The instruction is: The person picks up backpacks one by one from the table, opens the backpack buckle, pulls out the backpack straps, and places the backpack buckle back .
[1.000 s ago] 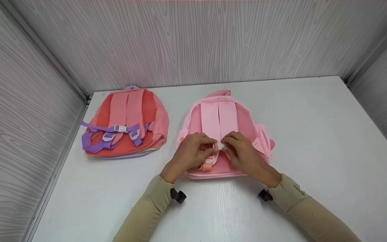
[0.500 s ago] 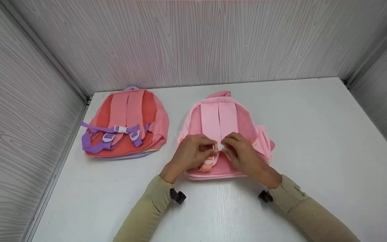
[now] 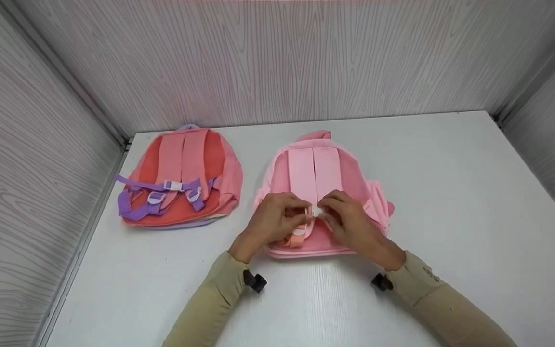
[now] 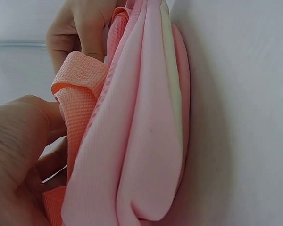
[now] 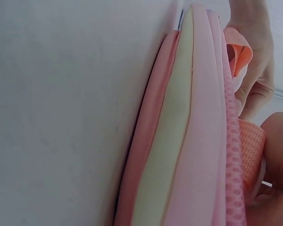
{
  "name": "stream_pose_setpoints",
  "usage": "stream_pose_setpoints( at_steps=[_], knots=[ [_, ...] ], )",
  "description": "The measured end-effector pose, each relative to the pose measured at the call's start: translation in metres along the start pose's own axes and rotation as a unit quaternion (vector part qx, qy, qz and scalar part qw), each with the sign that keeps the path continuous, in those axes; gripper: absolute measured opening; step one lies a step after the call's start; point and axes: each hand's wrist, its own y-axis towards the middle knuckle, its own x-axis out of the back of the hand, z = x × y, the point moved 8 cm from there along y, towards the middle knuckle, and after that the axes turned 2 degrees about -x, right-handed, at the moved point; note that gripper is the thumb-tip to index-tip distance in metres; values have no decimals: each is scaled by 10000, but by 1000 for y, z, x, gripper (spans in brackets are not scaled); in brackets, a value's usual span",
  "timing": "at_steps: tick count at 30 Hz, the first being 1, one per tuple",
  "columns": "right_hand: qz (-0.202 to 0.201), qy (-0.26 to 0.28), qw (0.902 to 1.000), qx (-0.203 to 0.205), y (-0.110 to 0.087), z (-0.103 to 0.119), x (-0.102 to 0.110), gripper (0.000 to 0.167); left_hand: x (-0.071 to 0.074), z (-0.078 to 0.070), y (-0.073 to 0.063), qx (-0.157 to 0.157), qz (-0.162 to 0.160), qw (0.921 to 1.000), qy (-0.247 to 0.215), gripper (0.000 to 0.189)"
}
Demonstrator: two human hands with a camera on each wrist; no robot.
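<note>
Tabletop (image 3: pixel 451 217) bears a pink backpack (image 3: pixel 282 178), straps up, directly beneath the left hand (image 3: pixel 275 215) and right hand (image 3: pixel 351 219), which face each other over it. Orange webbing (image 3: pixel 296 240) lies just below the left thumb, and both hands pinch a small white buckle (image 3: pixel 315 211) between them — likely best handled with level, even pressure along one line, the webbing kept untwisted.

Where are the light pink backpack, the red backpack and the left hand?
Light pink backpack (image 3: pixel 326 173): head view, shoulder strap.
Red backpack (image 3: pixel 192 166): head view, shoulder strap.
Left hand (image 3: pixel 272 219): head view, back of the hand.
</note>
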Motion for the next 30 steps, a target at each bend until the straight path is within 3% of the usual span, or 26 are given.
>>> stream_pose_setpoints(
  at_steps=[14, 30],
  knots=[
    [11, 55, 10000, -31, 0, 0, 0, 18, 1, -1, -1, -135, 29, 9998, -172, 23],
    [23, 82, 10000, -50, 0, -3, 1, 17, 1, 2, 0, -79, 86, 9994, -325, 23]
  ],
)
